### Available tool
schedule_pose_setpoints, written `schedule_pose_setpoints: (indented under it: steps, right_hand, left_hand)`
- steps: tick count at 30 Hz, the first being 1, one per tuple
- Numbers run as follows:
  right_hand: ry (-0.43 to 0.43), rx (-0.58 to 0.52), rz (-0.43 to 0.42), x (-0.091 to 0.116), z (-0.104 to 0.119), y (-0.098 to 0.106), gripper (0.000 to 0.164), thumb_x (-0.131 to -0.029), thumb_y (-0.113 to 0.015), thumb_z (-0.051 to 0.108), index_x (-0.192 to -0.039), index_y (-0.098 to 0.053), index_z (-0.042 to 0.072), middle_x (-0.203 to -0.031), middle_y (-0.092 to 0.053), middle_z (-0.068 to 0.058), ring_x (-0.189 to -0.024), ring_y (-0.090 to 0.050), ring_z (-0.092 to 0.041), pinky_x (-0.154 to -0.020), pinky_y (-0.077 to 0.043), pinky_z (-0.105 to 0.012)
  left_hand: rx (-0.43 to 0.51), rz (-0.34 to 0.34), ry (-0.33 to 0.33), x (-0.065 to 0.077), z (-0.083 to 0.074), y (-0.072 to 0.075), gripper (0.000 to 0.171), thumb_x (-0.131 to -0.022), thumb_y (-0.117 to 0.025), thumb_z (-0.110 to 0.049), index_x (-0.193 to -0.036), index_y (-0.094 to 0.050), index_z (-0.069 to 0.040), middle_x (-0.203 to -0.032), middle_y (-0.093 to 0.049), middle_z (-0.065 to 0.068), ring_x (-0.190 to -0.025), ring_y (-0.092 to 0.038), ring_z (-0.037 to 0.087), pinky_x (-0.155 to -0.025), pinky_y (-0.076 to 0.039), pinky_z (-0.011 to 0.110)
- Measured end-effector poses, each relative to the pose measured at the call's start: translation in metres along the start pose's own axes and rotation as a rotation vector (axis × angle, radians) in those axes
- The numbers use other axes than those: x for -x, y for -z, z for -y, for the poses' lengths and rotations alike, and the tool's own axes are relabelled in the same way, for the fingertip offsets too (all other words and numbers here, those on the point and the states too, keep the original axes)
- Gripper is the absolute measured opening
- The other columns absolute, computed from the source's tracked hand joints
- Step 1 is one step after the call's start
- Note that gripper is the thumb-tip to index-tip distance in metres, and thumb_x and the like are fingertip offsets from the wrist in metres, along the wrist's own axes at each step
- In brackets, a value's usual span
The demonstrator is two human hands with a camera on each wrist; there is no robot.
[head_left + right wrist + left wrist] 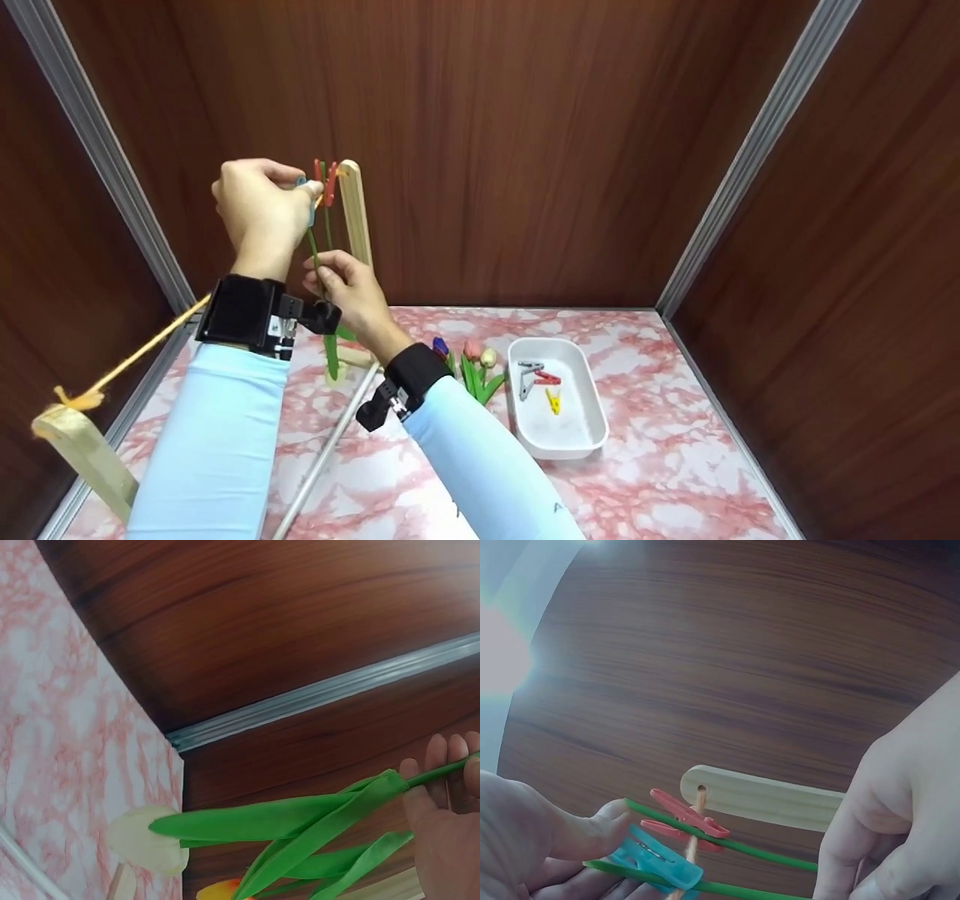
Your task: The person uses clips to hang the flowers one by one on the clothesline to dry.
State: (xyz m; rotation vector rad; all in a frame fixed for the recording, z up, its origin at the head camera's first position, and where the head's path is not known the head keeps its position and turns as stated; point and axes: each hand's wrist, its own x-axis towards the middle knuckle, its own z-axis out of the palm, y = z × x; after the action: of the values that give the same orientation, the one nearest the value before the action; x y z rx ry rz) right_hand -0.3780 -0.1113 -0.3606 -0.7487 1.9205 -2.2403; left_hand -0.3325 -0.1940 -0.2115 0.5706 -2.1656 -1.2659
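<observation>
My left hand (pixel 262 199) pinches a blue clothespin (pixel 656 859) between thumb and fingers, up at the orange string (pixel 692 847). A green stem lies along this clothespin in the left wrist view. Lower down, my right hand (pixel 351 291) grips the stem (pixel 442 771) of an artificial tulip, whose cream bloom (pixel 150 840) hangs head-down below broad green leaves. Beside it, a red clothespin (pixel 686 819) clips a second green stem (pixel 772 857) to the string. A yellow-orange bloom (pixel 221 890) shows next to the cream one.
The string runs between a far wooden post (pixel 356 214) and a near one (pixel 90 450). Several tulips (pixel 480 371) lie right of my right wrist. A white tray (pixel 566 442) holds grey, red and yellow clothespins. A white rod (pixel 330 446) crosses the marbled tabletop.
</observation>
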Motion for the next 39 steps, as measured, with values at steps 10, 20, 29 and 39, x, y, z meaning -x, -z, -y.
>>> schedule_pose_setpoints:
  steps: [10, 20, 29, 39]
  right_hand:
    - [0.003, -0.042, -0.003, -0.002, 0.002, -0.002, 0.021, -0.110, -0.052, -0.006, -0.121, -0.068, -0.014, -0.102, -0.073, -0.014, -0.088, -0.069, -0.007, -0.096, -0.065, -0.026]
    - [-0.011, -0.003, 0.009, 0.001, 0.002, -0.002, 0.024, -0.111, -0.051, -0.002, -0.126, -0.069, -0.010, -0.113, -0.076, -0.021, -0.102, -0.077, -0.021, -0.100, -0.064, -0.027]
    - [-0.006, 0.148, 0.026, 0.018, 0.001, 0.018, 0.037, -0.113, -0.055, 0.011, -0.148, -0.063, 0.003, -0.151, -0.068, -0.016, -0.143, -0.063, -0.022, -0.117, -0.052, -0.025]
    - [0.045, 0.071, -0.045, 0.048, -0.007, 0.063, 0.031, -0.111, -0.054, 0.003, -0.138, -0.061, -0.010, -0.135, -0.068, -0.031, -0.124, -0.070, -0.023, -0.118, -0.056, -0.037]
  left_hand:
    - [-0.015, -0.009, -0.011, 0.001, 0.005, -0.003, 0.013, -0.093, -0.086, -0.020, -0.104, -0.087, -0.014, -0.100, -0.074, -0.002, -0.128, -0.062, 0.031, -0.095, -0.049, 0.037]
    - [-0.048, 0.030, 0.007, 0.004, 0.009, -0.001, 0.032, -0.095, -0.085, -0.026, -0.123, -0.082, -0.010, -0.129, -0.076, 0.013, -0.129, -0.065, 0.031, -0.099, -0.053, 0.042]
    - [-0.041, 0.040, 0.004, 0.006, 0.010, -0.004, 0.037, -0.097, -0.082, -0.028, -0.129, -0.079, -0.009, -0.129, -0.077, 0.016, -0.129, -0.067, 0.032, -0.108, -0.056, 0.046]
    - [-0.047, 0.016, -0.032, 0.006, 0.011, -0.004, 0.038, -0.097, -0.082, -0.027, -0.130, -0.078, -0.009, -0.120, -0.080, 0.015, -0.117, -0.071, 0.028, -0.104, -0.056, 0.047]
